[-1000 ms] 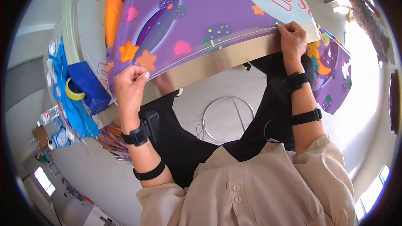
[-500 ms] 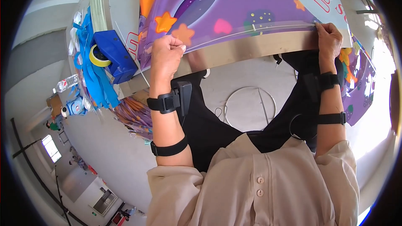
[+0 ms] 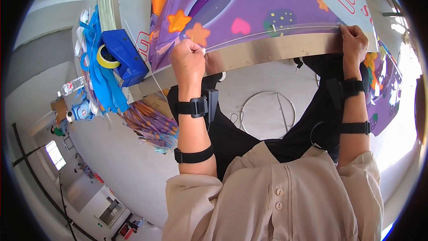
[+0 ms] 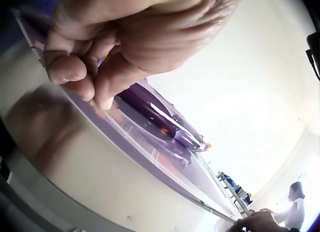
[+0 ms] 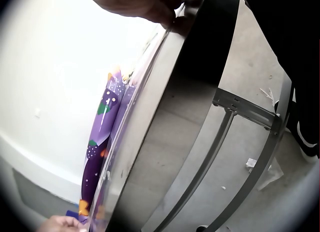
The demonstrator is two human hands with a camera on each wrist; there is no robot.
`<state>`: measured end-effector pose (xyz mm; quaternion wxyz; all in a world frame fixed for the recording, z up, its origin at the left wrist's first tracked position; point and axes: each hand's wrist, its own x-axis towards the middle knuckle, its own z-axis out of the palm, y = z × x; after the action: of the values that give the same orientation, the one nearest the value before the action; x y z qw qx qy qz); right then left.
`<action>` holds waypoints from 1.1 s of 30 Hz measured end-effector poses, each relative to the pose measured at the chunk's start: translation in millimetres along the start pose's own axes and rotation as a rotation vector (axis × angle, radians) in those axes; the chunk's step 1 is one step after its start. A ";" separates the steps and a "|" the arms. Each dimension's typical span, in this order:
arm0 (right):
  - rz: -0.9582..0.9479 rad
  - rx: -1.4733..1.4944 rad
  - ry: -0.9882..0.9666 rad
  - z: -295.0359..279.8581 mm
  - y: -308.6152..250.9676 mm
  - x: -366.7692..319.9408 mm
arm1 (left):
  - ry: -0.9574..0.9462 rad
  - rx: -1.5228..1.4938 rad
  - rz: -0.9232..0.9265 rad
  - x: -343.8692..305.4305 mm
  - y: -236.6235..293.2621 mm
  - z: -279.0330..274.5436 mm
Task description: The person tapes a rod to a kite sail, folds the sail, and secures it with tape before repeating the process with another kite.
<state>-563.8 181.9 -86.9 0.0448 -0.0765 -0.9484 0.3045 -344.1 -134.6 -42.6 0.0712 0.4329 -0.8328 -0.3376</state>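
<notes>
A purple printed sheet [image 3: 256, 11] with stars, hearts and berries lies on the table, a thin white cord [image 3: 240, 39] running along its near edge. My left hand [image 3: 188, 64] pinches the cord and sheet edge at the near left corner; in the left wrist view the left hand [image 4: 130, 37] has thumb and fingertips together on that edge. At the other end my right hand [image 3: 355, 44] pinches the edge near the table's right corner. The right wrist view shows the right hand [image 5: 145, 7] at the top, fingertips on the edge.
A blue tape dispenser [image 3: 127, 58] with a yellow tape roll [image 3: 106, 57] stands at the table's left end, beside blue strips [image 3: 100, 71] and pale rods [image 3: 105, 0]. The metal table edge [image 3: 267, 50] faces me. More purple sheets [image 3: 145, 120] hang or lie below left.
The head view has shifted, so the table appears further right. Both hands keep their pinch on the edge; my left hand has moved slightly right relative to the printed star.
</notes>
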 end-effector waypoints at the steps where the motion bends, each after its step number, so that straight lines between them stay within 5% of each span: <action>1: -0.001 0.000 -0.001 0.4 0.4 0.1 | 0.000 0.000 -0.001 0.0 -1.0 1.2; 6: -0.020 0.015 -0.003 2.5 6.1 3.1 | 0.077 0.103 0.163 2.4 -10.3 10.2; 33: 0.000 -0.003 -0.020 1.7 5.8 4.2 | 0.050 0.136 0.152 11.6 -4.4 3.1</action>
<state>-567.5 186.3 -91.5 0.0354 -0.0736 -0.9492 0.3039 -349.5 -143.7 -49.7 0.0879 0.3807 -0.8821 -0.2632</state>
